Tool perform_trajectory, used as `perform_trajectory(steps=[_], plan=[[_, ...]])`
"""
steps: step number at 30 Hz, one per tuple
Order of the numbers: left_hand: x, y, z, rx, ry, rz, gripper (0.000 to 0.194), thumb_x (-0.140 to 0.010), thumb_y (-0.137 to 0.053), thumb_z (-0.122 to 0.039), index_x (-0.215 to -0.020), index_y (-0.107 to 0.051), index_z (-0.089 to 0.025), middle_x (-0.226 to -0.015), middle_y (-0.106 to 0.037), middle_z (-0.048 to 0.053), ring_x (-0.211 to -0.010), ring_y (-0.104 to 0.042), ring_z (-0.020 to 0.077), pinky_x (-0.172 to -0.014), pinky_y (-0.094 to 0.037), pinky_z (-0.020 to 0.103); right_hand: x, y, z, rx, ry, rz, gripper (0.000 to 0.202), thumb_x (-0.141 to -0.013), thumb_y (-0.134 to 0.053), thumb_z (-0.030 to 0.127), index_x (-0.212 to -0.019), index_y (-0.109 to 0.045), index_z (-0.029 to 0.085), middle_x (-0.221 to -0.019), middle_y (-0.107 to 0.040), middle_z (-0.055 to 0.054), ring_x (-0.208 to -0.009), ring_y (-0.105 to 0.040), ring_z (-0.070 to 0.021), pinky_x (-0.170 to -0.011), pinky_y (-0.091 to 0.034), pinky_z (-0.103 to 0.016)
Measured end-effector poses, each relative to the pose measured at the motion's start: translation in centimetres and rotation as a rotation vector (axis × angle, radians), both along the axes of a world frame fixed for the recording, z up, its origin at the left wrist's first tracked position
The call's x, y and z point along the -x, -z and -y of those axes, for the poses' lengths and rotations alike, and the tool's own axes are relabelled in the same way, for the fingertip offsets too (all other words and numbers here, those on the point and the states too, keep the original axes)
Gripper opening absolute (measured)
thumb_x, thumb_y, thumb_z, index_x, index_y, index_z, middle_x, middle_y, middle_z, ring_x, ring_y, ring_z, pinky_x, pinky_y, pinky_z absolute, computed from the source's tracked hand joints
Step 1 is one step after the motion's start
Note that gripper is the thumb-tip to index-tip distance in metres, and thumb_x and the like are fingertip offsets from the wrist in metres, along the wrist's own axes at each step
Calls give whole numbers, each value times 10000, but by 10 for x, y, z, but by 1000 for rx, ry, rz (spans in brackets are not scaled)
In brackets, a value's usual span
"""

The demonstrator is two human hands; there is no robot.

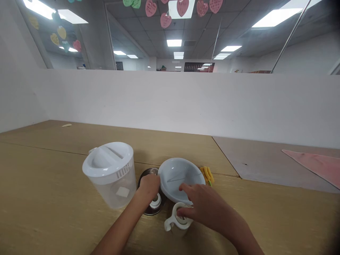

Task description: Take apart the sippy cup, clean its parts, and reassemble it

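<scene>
My left hand is closed over a dark, shiny metal dish; its fingertips are hidden, as is anything they hold. A small round white piece with a grey centre lies in the dish beside my wrist. My right hand is open, thumb and forefinger apart, above a white cup with a curved handle. The thumb reaches over the cup's mouth; I cannot tell if it touches. Just beyond both hands stands a white bowl with a thin pale stick or line visible inside.
A translucent pitcher with a white lid stands left of the dish. Yellow finger-like pieces with a green tip lie right of the bowl. A pale flat piece lies far left. Pink cloth or sheet is at right, before a white wall.
</scene>
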State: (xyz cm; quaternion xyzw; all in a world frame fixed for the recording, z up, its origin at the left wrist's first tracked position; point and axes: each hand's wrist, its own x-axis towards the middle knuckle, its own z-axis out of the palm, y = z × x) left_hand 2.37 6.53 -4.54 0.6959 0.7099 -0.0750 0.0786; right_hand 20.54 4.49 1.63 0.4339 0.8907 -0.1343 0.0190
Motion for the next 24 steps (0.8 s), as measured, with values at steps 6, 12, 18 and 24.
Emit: perform_trajectory(steps=[6, 12, 18, 24], plan=[[-1, -3, -2, -65, -84, -30, 342, -820, -349, -7, -951, -661, -61, -956, -672, 208, -922, -645, 289, -745, -528, 381, -2, 0, 0, -19, 3, -21, 227, -725, -602, 387, -783, -555, 172, -633, -593, -5, -569, -531, -144, -477, -186, -232], [-2, -6, -3, -115, -65, -32, 330, -839, -337, -8, -997, -622, -63, -1008, -647, 206, -973, -625, 269, -800, -501, 367, -3, -2, 1, -25, 5, -43, 227, -718, -615, 385, -744, -535, 175, -598, -555, 12, -536, -487, -121, -471, -174, -230], [1, 5, -7, -162, -88, -33, 343, -850, -295, -22, -1045, -576, -57, -1015, -626, 227, -941, -636, 266, -754, -515, 356, -3, 0, 2, -12, 6, -31, 243, -712, -623, 399, -755, -539, 175, -596, -557, 11, -535, -482, -120, -471, -164, -225], [4, 10, -11, -180, -57, -7, 331, -854, -295, -45, -1072, -543, -71, -977, -642, 199, -926, -640, 254, -741, -517, 342, -2, -1, 1, -12, -3, -21, 250, -724, -619, 407, -768, -544, 173, -622, -573, 6, -553, -496, -124, -473, -174, -223]])
